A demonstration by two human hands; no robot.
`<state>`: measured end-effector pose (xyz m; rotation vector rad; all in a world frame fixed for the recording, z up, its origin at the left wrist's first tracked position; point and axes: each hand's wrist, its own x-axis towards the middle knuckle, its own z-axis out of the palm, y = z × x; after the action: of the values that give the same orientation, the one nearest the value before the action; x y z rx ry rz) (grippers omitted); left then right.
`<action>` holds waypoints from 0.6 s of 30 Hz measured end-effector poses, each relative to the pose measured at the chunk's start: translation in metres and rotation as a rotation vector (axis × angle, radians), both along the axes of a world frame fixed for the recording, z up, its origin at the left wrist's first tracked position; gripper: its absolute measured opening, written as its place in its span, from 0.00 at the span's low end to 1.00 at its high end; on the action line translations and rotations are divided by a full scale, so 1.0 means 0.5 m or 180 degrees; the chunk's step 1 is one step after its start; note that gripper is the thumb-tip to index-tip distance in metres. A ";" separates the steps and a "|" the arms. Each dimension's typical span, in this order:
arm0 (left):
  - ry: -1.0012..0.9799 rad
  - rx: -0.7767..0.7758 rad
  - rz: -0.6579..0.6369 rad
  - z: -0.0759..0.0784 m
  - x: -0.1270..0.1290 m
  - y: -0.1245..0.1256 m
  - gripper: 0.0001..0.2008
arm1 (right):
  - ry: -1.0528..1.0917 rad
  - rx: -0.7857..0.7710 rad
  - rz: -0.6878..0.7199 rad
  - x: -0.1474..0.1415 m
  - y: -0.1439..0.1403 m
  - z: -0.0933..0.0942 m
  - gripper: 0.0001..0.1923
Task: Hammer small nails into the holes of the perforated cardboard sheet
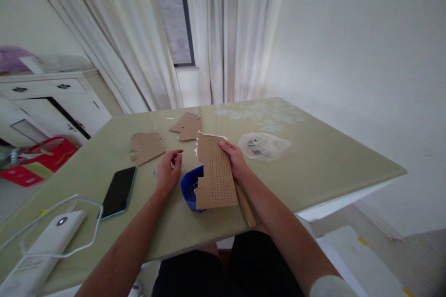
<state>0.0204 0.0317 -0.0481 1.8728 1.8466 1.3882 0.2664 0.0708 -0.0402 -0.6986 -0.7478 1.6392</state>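
One held cardboard piece (218, 174) points lengthwise forward.

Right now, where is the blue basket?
In the head view, the blue basket sits on the table, just right of the left hand, partly hidden by the dotted cardboard that the right hand holds.

The brown cardboard piece (218, 174), its face marked with rows of small dark dots, is held tilted above the table (306, 162) toward the near edge. Its top edge is torn white, its left side jagged. It partly hides the blue basket (188, 178), standing near that same edge.
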 end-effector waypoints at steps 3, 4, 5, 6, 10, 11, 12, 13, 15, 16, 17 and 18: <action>-0.0150 -0.0021 0.0019 -0.002 0.003 -0.003 0.22 | 0.0016 -0.0006 -0.0001 0.003 0.003 -0.003 0.22; -0.0198 -0.0019 0.0036 -0.003 0.003 -0.004 0.22 | 0.0024 -0.0006 -0.0006 0.004 0.004 -0.004 0.23; -0.0246 -0.0017 0.0059 -0.005 0.002 -0.004 0.22 | 0.0036 -0.0003 -0.0016 0.004 0.005 -0.005 0.22; -0.0288 -0.0017 0.0081 -0.006 0.001 -0.004 0.22 | 0.0052 0.0001 -0.0030 0.004 0.007 -0.006 0.22; -0.0407 -0.0034 0.0144 -0.009 -0.007 -0.001 0.19 | 0.0117 0.0022 -0.0124 0.002 0.012 -0.013 0.20; -0.0435 -0.0033 0.0157 -0.010 -0.009 0.000 0.19 | 0.0128 0.0026 -0.0146 0.001 0.013 -0.015 0.19; -0.0465 -0.0030 0.0177 -0.011 -0.011 0.002 0.19 | 0.0136 0.0032 -0.0163 0.001 0.014 -0.017 0.19; -0.0495 -0.0023 0.0202 -0.012 -0.013 0.003 0.19 | 0.0142 0.0038 -0.0175 0.002 0.015 -0.019 0.19; -0.0545 -0.0018 0.0235 -0.014 -0.016 0.006 0.20 | 0.0143 0.0053 -0.0184 0.003 0.017 -0.021 0.19; -0.0563 -0.0020 0.0239 -0.015 -0.017 0.006 0.20 | 0.0139 0.0061 -0.0180 0.004 0.019 -0.022 0.20; -0.0578 -0.0024 0.0233 -0.015 -0.017 0.007 0.21 | 0.0133 0.0068 -0.0174 0.006 0.020 -0.023 0.20; -0.0591 -0.0029 0.0224 -0.015 -0.017 0.006 0.21 | 0.0125 0.0073 -0.0163 0.007 0.022 -0.023 0.20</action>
<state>0.0117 0.0350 -0.0556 1.6275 1.8393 1.5168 0.2700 0.0817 -0.0516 -0.6623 -0.7140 1.5911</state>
